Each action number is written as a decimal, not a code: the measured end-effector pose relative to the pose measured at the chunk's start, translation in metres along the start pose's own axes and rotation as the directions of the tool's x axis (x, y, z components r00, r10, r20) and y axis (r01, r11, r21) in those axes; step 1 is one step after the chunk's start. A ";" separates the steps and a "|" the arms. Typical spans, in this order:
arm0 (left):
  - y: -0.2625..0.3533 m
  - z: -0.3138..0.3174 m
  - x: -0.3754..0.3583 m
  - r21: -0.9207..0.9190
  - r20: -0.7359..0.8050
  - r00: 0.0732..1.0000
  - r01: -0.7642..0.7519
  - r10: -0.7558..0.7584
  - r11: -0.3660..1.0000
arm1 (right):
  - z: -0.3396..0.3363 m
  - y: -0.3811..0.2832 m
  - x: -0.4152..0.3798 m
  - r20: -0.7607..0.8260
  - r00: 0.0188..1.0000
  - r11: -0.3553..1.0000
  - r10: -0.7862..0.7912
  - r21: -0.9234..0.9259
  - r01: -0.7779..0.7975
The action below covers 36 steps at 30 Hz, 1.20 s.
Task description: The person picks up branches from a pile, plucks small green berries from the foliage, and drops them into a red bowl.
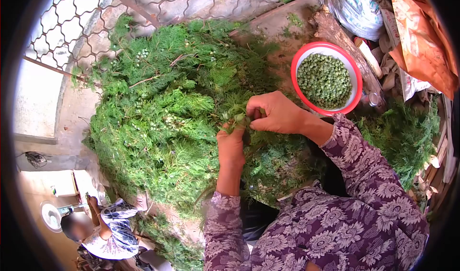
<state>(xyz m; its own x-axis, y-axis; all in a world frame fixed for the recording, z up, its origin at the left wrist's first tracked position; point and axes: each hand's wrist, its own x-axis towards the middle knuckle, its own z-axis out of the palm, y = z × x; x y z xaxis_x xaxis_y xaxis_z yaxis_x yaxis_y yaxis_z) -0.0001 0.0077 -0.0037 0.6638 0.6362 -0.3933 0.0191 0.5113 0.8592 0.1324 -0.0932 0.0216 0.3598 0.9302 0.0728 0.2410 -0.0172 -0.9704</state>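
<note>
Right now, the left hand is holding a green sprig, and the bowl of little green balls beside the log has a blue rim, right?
Nearly! The bowl's rim is red, not blue, as the head view shows. The left hand does hold a green sprig, and the little green balls are beside the log.

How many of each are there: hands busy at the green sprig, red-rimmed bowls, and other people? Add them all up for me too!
Hands at the green sprig: 2 (left hand, right hand)
Red-rimmed bowl: 1
Other person: 1
Total: 4
</note>
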 end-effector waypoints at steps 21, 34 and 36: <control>0.007 0.002 -0.002 0.014 -0.054 0.998 0.044 -0.043 0.999 | -0.017 -0.003 0.000 0.162 0.949 0.792 0.272 0.522 -0.316; 0.002 0.003 -0.002 0.004 0.003 1.000 -0.005 0.005 1.000 | -0.025 -0.003 0.001 -0.012 0.967 0.878 0.255 0.422 -0.226; 0.003 0.004 -0.004 0.006 0.053 0.998 -0.036 0.036 0.999 | -0.023 0.010 0.004 -0.035 0.972 0.891 0.233 0.407 -0.199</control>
<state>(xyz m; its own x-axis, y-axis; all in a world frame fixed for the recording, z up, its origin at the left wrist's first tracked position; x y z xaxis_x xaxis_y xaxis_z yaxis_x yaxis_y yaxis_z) 0.0003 0.0049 0.0018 0.7028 0.6226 -0.3441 -0.0005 0.4842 0.8750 0.1566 -0.0983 0.0170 0.4374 0.8871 -0.1476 -0.2239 -0.0516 -0.9733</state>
